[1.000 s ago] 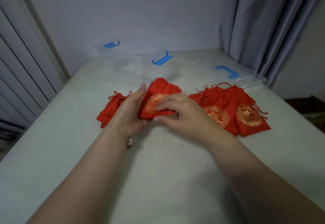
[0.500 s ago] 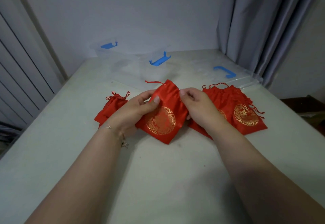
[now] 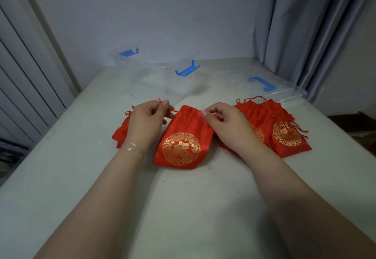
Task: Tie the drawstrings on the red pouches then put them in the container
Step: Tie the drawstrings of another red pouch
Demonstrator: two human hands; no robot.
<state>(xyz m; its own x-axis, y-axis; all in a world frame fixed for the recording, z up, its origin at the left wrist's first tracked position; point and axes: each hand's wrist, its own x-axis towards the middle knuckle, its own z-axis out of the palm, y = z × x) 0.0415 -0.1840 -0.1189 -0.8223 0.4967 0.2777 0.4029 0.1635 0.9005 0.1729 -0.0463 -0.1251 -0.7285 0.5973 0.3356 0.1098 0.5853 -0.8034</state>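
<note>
A red pouch (image 3: pixel 181 143) with a gold round emblem lies flat on the table in front of me, its mouth pointing away. My left hand (image 3: pixel 147 124) pinches the red drawstring at the pouch's upper left corner. My right hand (image 3: pixel 227 124) pinches the string at the upper right corner. A pile of red pouches (image 3: pixel 284 132) with loose strings lies to the right, partly behind my right hand. Another red pouch (image 3: pixel 121 132) lies to the left, mostly hidden by my left hand. The clear container (image 3: pixel 158 79) with blue latches stands behind them.
A clear lid (image 3: pixel 264 88) with a blue handle lies at the back right of the pale table (image 3: pixel 183 208). Grey curtains hang at the right, and a wall closes the back. The table's left edge runs beside a ribbed panel.
The pouch was turned from bunched up between my hands to lying flat with the emblem up. Both hands moved to its top corners and took hold of the drawstrings.
</note>
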